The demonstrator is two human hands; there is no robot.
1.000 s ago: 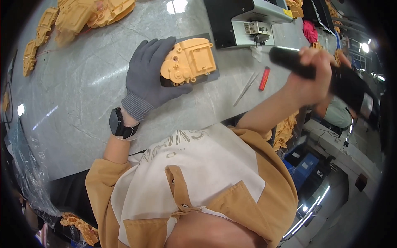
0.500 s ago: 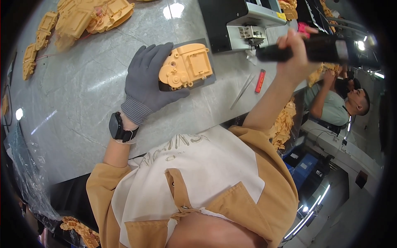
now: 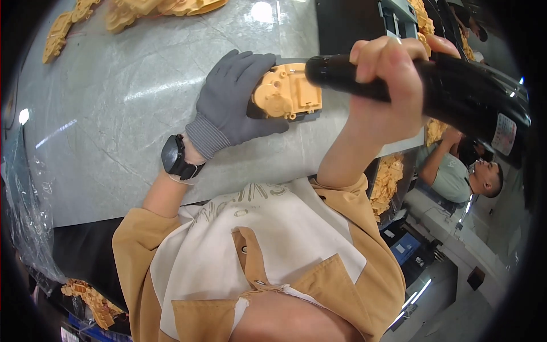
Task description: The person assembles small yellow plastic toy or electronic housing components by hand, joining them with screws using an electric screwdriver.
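On the grey tabletop lies a yellow plastic gear housing (image 3: 285, 94), with a dark base (image 3: 311, 117) under it. My left hand (image 3: 228, 97), in a grey knit glove, grips its left side, fingers along the far edge and thumb along the near edge. My right hand (image 3: 393, 85) is bare and wrapped round a black electric screwdriver (image 3: 467, 94), held nearly level. The screwdriver's front end overlaps the housing's upper right corner in view; its bit is not visible, and I cannot tell whether it touches.
More yellow housings (image 3: 165, 7) lie along the table's far left. A black machine (image 3: 347, 28) stands at the far right. Clear plastic wrap (image 3: 28, 211) hangs at the left edge. Yellow parts (image 3: 387, 182) fill a container beside my right arm. A co-worker (image 3: 456, 176) sits to the right.
My right hand has brought the screwdriver left and nearer, so its front end now overlaps the housing. My left hand keeps its grip. The whole view has shifted.
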